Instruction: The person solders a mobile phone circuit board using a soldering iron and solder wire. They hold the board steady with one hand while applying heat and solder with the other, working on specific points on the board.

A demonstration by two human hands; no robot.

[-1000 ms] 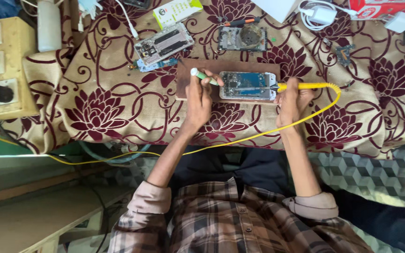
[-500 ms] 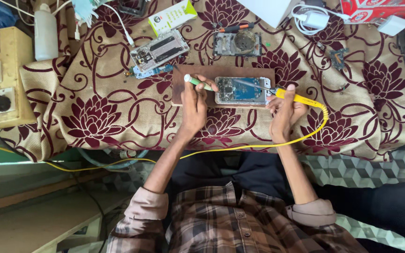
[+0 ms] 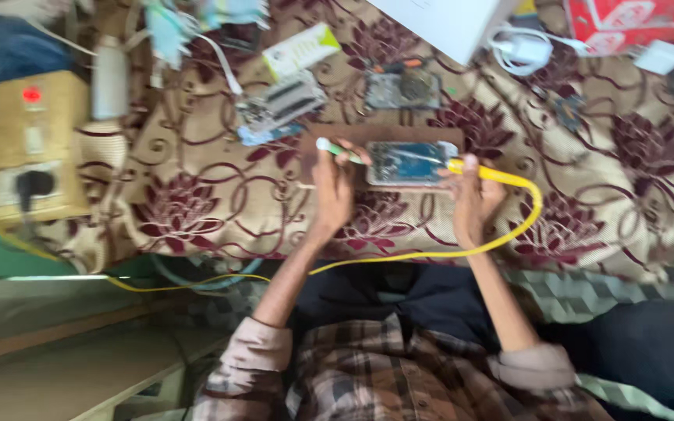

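The phone (image 3: 407, 162), opened with its blue insides showing, is lying flat on a small brown wooden board (image 3: 306, 160) in the middle of the flowered cloth (image 3: 196, 210), just ahead of the person's two arms.

The left hand (image 3: 333, 191) is closing around a thin green-and-white tool (image 3: 335, 146), whose pale end is pointing away from the phone's left edge. The right hand (image 3: 473, 195) is gripping a yellow tool (image 3: 462, 166) at the phone's right edge; its tip seems to be touching or nearly touching the phone, though the blur is making that hard to tell. A yellow cable (image 3: 536, 210) is looping from that tool round the right hand and running back toward the person's lap.

By the look of it, the work is at the stage of fine tool work on the phone's insides. A further touch would call for a steady right hand, with the left bracing the phone.

Farther out, another opened phone (image 3: 282, 101) and a bare circuit part (image 3: 402, 90) are lying beyond the board. A socket box (image 3: 9, 148) is sitting at the far left, and a white charger (image 3: 520, 51) and a red box (image 3: 633, 19) are lying at the far right.
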